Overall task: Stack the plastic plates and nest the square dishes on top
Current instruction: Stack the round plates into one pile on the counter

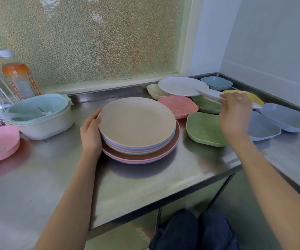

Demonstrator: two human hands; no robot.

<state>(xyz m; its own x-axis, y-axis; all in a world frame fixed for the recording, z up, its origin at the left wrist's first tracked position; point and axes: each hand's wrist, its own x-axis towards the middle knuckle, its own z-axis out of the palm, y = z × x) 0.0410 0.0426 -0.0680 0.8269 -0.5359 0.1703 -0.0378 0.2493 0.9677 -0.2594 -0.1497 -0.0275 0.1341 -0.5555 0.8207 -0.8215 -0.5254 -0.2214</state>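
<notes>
The left hand (91, 131) lies flat against the stack of round plates (139, 130), while the right hand (235, 114) pinches a white paddle (183, 86) above empty square dishes (206, 129).

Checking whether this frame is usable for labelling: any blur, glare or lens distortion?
Head view: wide-angle bending curves the steel counter edges; the right hand and the white paddle it holds are motion-smeared; the plate stack under the left hand is sharp; soft window light gives dull sheen and faint shadows on the steel.
</notes>
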